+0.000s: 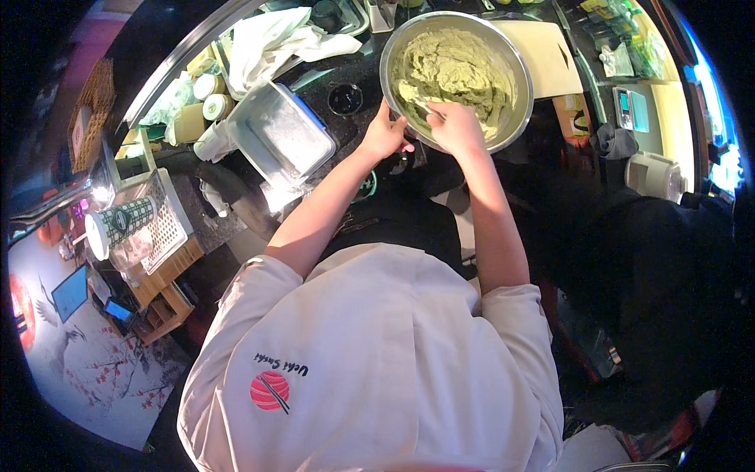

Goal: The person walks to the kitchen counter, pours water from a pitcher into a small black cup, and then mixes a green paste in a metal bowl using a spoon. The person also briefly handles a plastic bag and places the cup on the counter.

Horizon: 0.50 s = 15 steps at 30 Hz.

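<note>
A large stainless steel bowl [523, 118] stands on the dark counter and holds a thick, pale green paste [460, 65]. My right hand [459, 127] is closed around the handle of a utensil [423, 106], probably a spoon or spatula, whose head is in the paste at the bowl's near left side. Paste covers that head, so its kind is unclear. My left hand [386, 134] is at the bowl's lower left rim, fingers touching or very near it; whether it grips the rim cannot be told. Left of the bowl is a clear plastic container [283, 133] with a blue edge.
A pale cutting board [545, 56] lies right of the bowl. White cloths [271, 47] lie at the upper left, and a small round black dish [345, 99] sits between container and bowl. A digital scale [624, 108] stands at the far right. A patterned cup [121, 221] stands at left.
</note>
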Motion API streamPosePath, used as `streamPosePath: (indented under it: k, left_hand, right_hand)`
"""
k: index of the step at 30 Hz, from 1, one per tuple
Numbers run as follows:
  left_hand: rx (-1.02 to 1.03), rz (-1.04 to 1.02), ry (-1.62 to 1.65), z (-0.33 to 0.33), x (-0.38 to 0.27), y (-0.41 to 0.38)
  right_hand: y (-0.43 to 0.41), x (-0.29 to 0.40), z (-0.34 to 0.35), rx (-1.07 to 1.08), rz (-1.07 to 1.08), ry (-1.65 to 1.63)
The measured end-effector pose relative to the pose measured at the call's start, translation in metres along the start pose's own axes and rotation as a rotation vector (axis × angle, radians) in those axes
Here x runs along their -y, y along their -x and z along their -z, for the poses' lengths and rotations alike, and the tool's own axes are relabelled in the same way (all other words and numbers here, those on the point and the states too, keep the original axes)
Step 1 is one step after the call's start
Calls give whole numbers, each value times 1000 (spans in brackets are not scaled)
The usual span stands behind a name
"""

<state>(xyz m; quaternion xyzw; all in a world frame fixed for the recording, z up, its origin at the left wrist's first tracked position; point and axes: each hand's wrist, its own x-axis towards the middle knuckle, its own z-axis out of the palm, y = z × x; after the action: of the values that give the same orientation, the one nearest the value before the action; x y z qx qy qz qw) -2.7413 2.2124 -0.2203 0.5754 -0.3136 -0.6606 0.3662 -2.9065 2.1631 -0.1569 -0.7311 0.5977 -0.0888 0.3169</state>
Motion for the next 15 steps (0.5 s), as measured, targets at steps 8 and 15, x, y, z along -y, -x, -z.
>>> streamPosePath:
  k: [8, 15]
  left_hand:
    - [4, 24, 110, -6, 2, -6]
    - [-10, 34, 81, -12, -2, -1]
  right_hand:
    - [-15, -59, 4, -1, -147, 174]
    - [-20, -43, 24, -200, -231, 319]
